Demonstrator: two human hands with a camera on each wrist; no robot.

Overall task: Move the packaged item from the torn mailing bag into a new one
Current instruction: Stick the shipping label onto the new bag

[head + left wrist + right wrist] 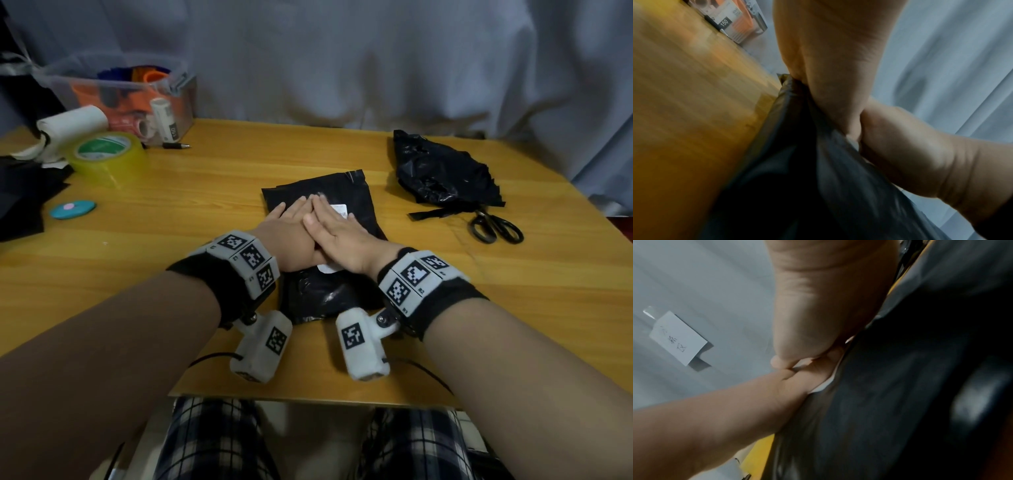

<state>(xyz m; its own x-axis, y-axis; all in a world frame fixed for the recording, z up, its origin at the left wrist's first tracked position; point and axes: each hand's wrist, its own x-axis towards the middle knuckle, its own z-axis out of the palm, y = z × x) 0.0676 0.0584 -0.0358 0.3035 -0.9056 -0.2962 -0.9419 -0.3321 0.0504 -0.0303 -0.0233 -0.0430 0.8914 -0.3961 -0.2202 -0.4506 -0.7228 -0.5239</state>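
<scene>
A black mailing bag (342, 294) lies flat in the middle of the wooden table (205, 212), with a white label (340, 209) on top. Both hands lie flat on it with straight fingers, pressing down. My left hand (291, 217) is partly covered by my right hand (330, 222). In the left wrist view the left palm (838, 65) lies against the bag (797, 178). In the right wrist view the right palm (828, 305) rests on the bag (900, 386). A crumpled, torn black bag (442, 171) sits at the back right. No packaged item shows outside a bag.
Black scissors (496, 228) lie right of the bag, beside a cut black strip. At the back left are a yellow tape roll (108, 157), a clear plastic box (126, 92), a pen (176, 145) and a white paper roll (73, 121). A blue round disc (72, 209) lies left.
</scene>
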